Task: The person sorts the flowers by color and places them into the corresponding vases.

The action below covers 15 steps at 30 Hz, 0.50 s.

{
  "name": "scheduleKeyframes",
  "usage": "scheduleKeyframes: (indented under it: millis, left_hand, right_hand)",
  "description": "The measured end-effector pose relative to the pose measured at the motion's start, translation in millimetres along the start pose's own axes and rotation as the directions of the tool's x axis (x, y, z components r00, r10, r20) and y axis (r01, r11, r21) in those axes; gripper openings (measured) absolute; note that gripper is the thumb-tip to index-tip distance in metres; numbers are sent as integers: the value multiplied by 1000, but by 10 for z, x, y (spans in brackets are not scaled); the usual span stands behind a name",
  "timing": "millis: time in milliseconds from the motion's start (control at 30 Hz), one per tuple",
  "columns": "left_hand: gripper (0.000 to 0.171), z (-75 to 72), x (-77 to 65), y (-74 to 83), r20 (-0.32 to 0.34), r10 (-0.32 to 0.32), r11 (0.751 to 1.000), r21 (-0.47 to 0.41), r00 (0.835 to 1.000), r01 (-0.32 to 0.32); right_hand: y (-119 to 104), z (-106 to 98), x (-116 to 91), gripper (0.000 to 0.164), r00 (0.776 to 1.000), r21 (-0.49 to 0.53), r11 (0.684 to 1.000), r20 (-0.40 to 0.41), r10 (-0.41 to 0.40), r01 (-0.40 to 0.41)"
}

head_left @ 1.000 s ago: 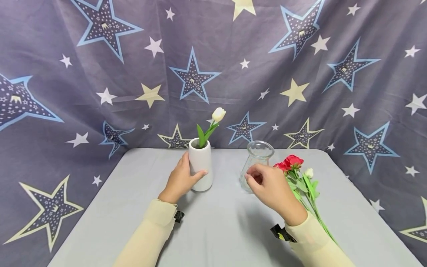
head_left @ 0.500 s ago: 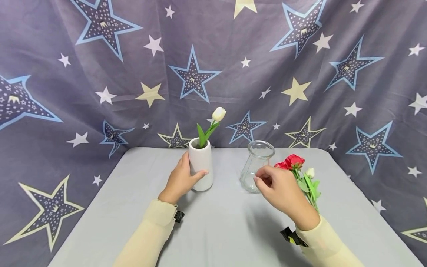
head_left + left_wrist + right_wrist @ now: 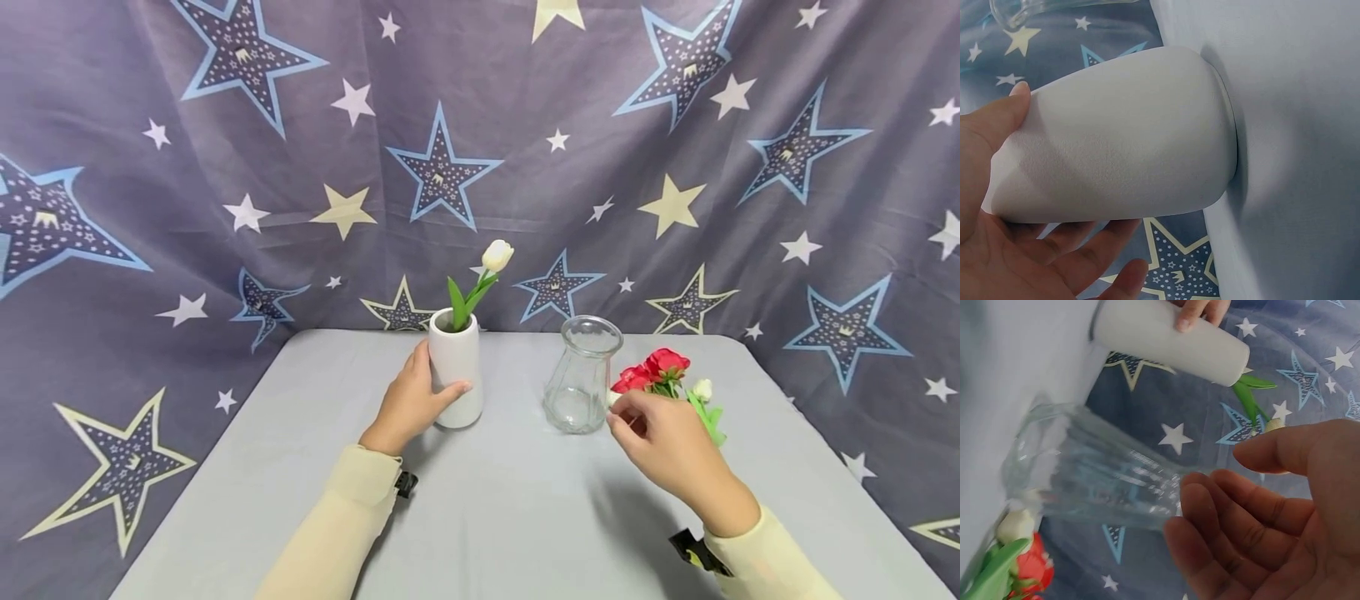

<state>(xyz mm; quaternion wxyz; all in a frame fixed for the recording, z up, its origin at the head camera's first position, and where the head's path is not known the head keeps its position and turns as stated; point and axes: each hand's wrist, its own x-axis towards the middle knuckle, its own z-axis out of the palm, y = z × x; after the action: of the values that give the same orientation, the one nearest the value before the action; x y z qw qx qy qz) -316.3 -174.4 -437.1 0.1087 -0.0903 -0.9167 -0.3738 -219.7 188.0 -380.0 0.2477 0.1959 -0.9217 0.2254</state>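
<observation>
My left hand (image 3: pixel 405 407) grips a white vase (image 3: pixel 456 375) that stands upright on the table, thumb on its near side. One white tulip (image 3: pixel 497 255) with green leaves rises out of the vase's mouth. In the left wrist view the vase (image 3: pixel 1116 137) lies between thumb and fingers. My right hand (image 3: pixel 678 450) is in the air just right of a clear glass vase (image 3: pixel 577 383). Its fingers are loosely bent and hold nothing; the right wrist view shows a gap between thumb (image 3: pixel 1279 450) and fingers.
Red flowers (image 3: pixel 666 363) and a white tulip bud (image 3: pixel 702 389) lie on the table right of the glass vase, their stems mostly hidden behind my right hand. A dark star-patterned cloth (image 3: pixel 360 125) hangs behind the grey tabletop (image 3: pixel 465 517).
My right hand has moved right, away from in front of the glass vase and toward the lying flowers. My left hand keeps its grip on the white vase.
</observation>
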Motion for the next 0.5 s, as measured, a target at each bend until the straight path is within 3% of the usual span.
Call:
scheduleKeyframes:
  millis: [233,500]
  left_hand:
    - [106,25,-11,-3,9,-18,1000,1,1000,18]
    - [106,-12,-4,-20,-7,-5,1000,-3,1000,5]
  right_hand:
    - [157,-26,-149,3,993,-19,995,60,101,-100]
    - [296,-30,-169,3,978,-55,982,94,186,-182]
